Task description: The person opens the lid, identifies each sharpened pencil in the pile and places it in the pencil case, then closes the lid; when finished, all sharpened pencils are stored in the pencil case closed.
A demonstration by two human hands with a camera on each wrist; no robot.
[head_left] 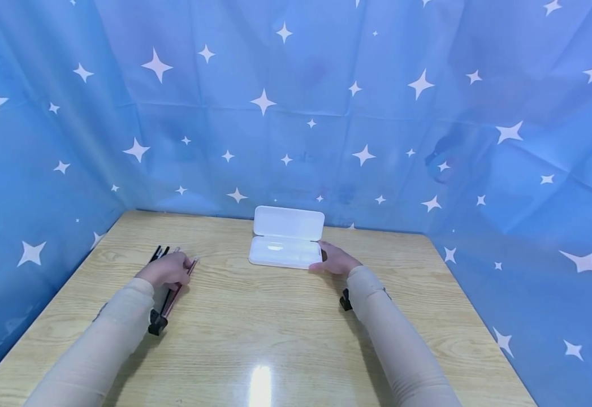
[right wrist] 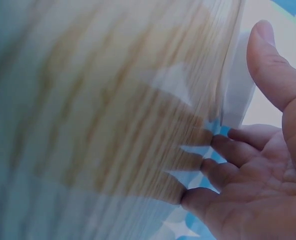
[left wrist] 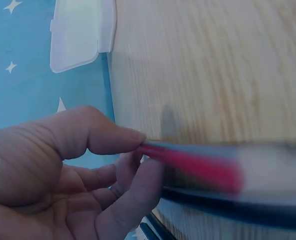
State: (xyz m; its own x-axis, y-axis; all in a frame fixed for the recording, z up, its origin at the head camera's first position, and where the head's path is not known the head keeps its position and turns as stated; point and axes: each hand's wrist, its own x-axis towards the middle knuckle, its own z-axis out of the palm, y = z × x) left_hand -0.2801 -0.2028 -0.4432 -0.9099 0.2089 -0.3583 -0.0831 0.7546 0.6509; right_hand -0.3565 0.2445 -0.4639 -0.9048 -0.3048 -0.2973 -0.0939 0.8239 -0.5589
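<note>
My left hand (head_left: pixel 168 271) pinches a slim red pen-like stick (left wrist: pixel 203 167) between thumb and fingertips, low over the left of the table. Blurring hides its exact kind. Beside and under that hand lie several dark pens (head_left: pixel 159 252), partly covered by it. A white pencil case (head_left: pixel 285 252) lies at the back middle with its lid (head_left: pixel 289 223) raised; its tray looks bare inside. At its right end is my right hand (head_left: pixel 337 260), fingers extended and thumb apart, near or touching the case wall; exact contact cannot be told.
The wooden table (head_left: pixel 275 316) ends at the back against a blue curtain (head_left: pixel 296 113) with white stars. A bright light reflection shows near the table's front. Small black devices sit under both wrists.
</note>
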